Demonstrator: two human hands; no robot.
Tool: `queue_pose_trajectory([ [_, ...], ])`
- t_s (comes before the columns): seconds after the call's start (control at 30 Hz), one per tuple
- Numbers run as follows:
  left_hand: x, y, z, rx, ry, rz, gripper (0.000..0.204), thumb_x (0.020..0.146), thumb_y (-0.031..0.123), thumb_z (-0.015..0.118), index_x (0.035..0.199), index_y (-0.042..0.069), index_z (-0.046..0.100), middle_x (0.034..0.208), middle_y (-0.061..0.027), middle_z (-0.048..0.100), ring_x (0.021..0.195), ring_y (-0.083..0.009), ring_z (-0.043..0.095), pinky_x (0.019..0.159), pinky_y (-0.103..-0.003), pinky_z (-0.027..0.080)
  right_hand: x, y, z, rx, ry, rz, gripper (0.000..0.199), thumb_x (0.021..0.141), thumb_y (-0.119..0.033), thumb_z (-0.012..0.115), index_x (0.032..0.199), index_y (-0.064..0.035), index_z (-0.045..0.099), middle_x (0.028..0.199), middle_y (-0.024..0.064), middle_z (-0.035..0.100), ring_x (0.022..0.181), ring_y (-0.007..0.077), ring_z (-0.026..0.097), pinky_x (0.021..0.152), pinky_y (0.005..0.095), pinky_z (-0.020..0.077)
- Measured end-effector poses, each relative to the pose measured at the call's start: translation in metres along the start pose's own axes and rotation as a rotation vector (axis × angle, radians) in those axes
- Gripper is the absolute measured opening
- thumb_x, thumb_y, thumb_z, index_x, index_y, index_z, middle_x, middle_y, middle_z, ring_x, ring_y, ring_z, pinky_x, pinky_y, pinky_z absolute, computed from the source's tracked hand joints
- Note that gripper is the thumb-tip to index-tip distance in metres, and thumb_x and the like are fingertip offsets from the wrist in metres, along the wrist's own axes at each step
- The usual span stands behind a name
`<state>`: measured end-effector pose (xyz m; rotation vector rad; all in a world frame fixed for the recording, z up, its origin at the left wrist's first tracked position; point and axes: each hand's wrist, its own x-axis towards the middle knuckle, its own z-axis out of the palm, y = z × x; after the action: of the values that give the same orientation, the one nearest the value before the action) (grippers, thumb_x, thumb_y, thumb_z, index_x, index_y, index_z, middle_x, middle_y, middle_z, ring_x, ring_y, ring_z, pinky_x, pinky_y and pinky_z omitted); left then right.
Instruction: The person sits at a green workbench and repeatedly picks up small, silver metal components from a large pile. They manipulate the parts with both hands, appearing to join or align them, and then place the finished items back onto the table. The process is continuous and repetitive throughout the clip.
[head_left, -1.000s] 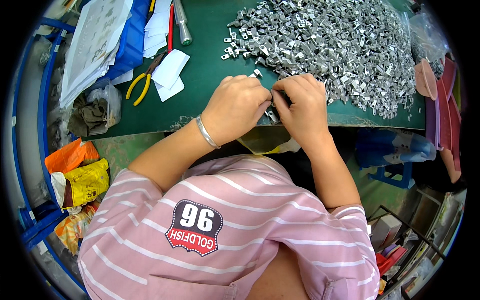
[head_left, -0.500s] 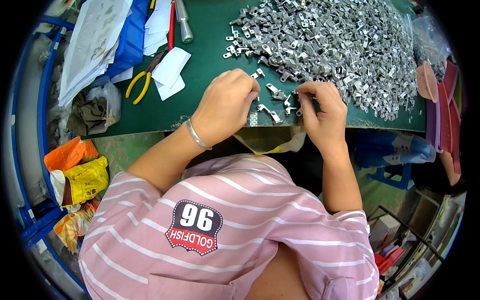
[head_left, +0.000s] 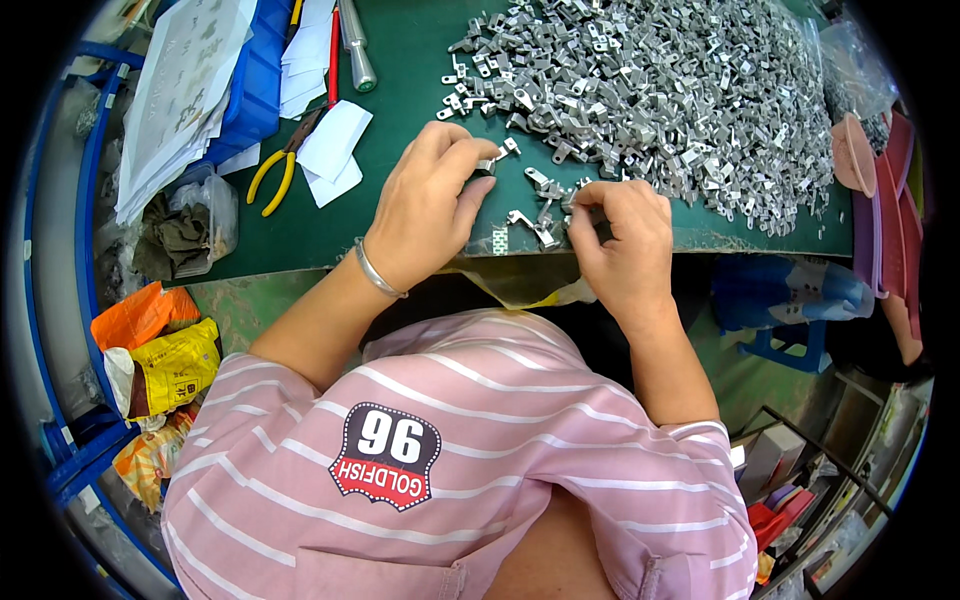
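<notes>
My left hand [head_left: 425, 205] pinches a small metal bracket [head_left: 487, 165] between thumb and fingers. My right hand [head_left: 620, 235] is curled and pinches another small metal piece [head_left: 572, 200] at its fingertips. A few loose brackets [head_left: 535, 215] lie between my hands on the green mat [head_left: 400, 110]. The big pile of brackets [head_left: 680, 90] sits at one o'clock. I think I am picking and pairing pieces; next I must bring them together with care

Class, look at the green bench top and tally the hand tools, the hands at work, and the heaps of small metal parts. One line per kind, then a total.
Yellow-handled pliers: 1
Metal-shafted tool: 1
Red-handled tool: 1
Hands at work, left hand and right hand: 2
Heap of small metal parts: 1
Total: 6
</notes>
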<state>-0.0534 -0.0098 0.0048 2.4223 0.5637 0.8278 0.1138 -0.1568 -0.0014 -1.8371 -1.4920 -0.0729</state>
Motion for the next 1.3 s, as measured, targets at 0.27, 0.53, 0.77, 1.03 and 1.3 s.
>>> queue_pose_trajectory([
  [0.27, 0.003, -0.005, 0.007, -0.187, -0.137, 0.014, 0.011, 0.086, 0.0, 0.072, 0.097, 0.0, 0.071, 0.093, -0.0124, 0.067, 0.077, -0.0258, 0.066, 0.071, -0.033, 0.053, 0.01, -0.001, 0.005, 0.036, 0.004, -0.119, 0.017, 0.075, -0.002, 0.076, 0.085, -0.0108, 0.066, 0.081, 0.0021, 0.066, 0.082, 0.0251, 0.061, 0.075, 0.0394, 0.0398],
  [0.53, 0.026, -0.011, 0.014, -0.012, -0.04, 0.041, 0.019, 0.086, 0.004, 0.074, 0.105, 0.004, 0.07, 0.09, -0.0111, 0.061, 0.077, -0.0267, 0.063, 0.072, -0.035, 0.051, 0.016, 0.025, -0.015, 0.102, 0.074, 0.146, 0.014, 0.079, -0.001, 0.074, 0.091, -0.0074, 0.068, 0.086, 0.0081, 0.07, 0.08, 0.029, 0.067, 0.074, 0.0403, 0.0486],
  [0.77, 0.023, -0.003, 0.009, -0.251, -0.173, -0.091, 0.013, 0.082, 0.001, 0.075, 0.095, 0.002, 0.07, 0.093, -0.0102, 0.068, 0.086, -0.0268, 0.069, 0.077, -0.033, 0.054, 0.013, 0.016, -0.001, -0.015, -0.036, 0.002, 0.018, 0.079, -0.001, 0.075, 0.094, -0.0065, 0.067, 0.09, 0.0079, 0.068, 0.084, 0.0296, 0.066, 0.077, 0.0407, 0.0476],
  [1.03, 0.004, -0.014, -0.014, -0.119, -0.189, 0.126, 0.026, 0.077, 0.002, 0.08, 0.101, 0.002, 0.071, 0.099, -0.0083, 0.065, 0.087, -0.0206, 0.066, 0.074, -0.03, 0.052, -0.002, 0.026, -0.02, 0.233, 0.058, 0.068, 0.021, 0.083, 0.011, 0.066, 0.101, -0.0001, 0.07, 0.1, 0.0121, 0.07, 0.087, 0.0254, 0.068, 0.074, 0.0321, 0.0545],
  [1.3, -0.007, -0.004, -0.006, -0.209, -0.302, 0.0, 0.04, 0.072, 0.004, 0.086, 0.107, 0.001, 0.067, 0.098, -0.007, 0.059, 0.066, -0.0136, 0.057, 0.061, -0.026, 0.049, -0.022, 0.024, -0.013, 0.261, -0.05, 0.079, 0.028, 0.076, 0.009, 0.076, 0.101, -0.0014, 0.067, 0.096, 0.0098, 0.069, 0.084, 0.0259, 0.065, 0.075, 0.0339, 0.0524],
])
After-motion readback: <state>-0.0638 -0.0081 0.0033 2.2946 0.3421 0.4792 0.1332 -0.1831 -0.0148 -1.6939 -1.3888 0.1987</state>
